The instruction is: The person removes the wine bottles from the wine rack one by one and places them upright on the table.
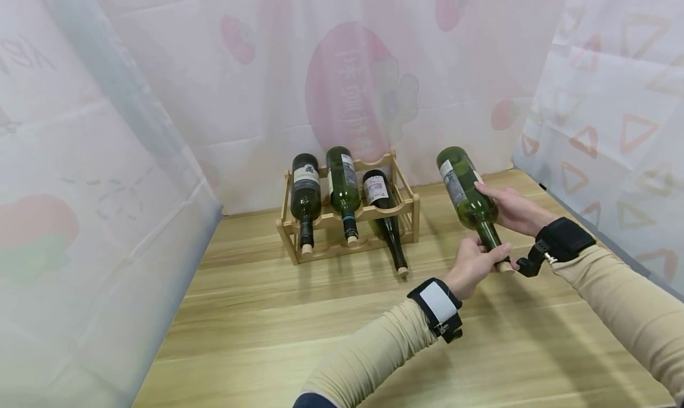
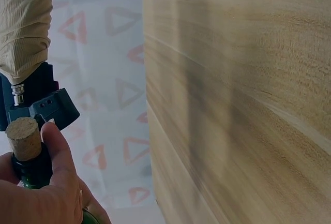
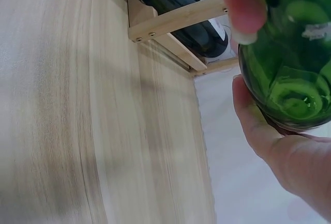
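Observation:
A green glass bottle (image 1: 466, 197) with a label and a cork is held tilted above the table's right part, its neck toward the person. The left hand (image 1: 471, 265) grips the neck just above the cork; in the left wrist view its fingers wrap the neck under the cork (image 2: 25, 137). The right hand (image 1: 510, 209) holds the body from the right side. In the right wrist view, the right hand (image 3: 289, 157) lies along the glass near the base of the green bottle (image 3: 295, 79).
Left of the hands stands a wooden rack (image 1: 414, 218). Across its top lie a dark bottle (image 1: 306, 203) and a green one (image 1: 344, 188); another dark bottle (image 1: 387, 212) slants lower at its right, neck out over the table (image 1: 256, 337). Printed cloth (image 1: 256, 99) hangs behind.

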`<state>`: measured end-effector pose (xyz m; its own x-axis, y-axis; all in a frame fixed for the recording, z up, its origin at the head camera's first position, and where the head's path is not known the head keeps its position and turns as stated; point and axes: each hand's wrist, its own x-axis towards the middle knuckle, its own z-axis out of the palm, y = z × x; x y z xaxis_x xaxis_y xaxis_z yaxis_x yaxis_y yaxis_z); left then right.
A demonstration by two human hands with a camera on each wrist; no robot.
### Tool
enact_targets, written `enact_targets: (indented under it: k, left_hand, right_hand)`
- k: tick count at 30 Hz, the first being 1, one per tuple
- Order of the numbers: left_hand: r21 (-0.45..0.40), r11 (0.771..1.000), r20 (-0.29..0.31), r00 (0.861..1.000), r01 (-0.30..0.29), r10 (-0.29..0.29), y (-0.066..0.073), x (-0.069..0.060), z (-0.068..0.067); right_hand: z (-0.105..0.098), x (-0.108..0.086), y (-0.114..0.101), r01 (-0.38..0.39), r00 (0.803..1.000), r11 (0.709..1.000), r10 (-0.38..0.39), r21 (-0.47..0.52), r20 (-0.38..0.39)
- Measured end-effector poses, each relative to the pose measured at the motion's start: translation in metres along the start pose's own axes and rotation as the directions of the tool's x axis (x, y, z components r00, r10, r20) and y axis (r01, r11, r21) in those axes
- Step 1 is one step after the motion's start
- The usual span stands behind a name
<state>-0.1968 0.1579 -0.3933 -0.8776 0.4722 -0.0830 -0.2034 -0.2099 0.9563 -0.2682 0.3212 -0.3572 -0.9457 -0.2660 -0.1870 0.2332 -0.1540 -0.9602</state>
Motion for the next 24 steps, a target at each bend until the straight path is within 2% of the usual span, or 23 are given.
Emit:
enact_targets:
  k: [2,7,13,18,24]
  left_hand:
    - [0.007,1.000,-0.011,1.000,0.002,-0.002,-0.001,0.000,0.001]
    - [-0.008,1.000,0.008,1.000,-0.001,0.002,0.000,-0.001,0.004]
    - [0.026,1.000,-0.018,1.000,0.011,-0.010,-0.003,-0.001,0.009]
    - [-0.012,1.000,0.011,1.000,0.006,-0.006,-0.006,-0.001,0.012]
    - [-0.028,1.000,0.007,1.000,0.006,-0.006,-0.006,0.000,0.011]
  right_hand:
    - [0.000,0.000,0.000,0.002,1.000,1.000,-0.002,-0.002,0.006]
    - [-0.002,-0.003,0.001,0.011,1.000,1.000,-0.011,-0.020,0.012]
    - [-0.005,-0.007,0.002,0.000,1.000,0.999,0.000,-0.035,-0.002]
    - [-0.008,-0.009,0.003,-0.011,1.000,0.999,0.010,-0.042,-0.027]
    - [-0.007,-0.007,0.002,-0.007,1.000,0.997,0.006,-0.071,-0.010]
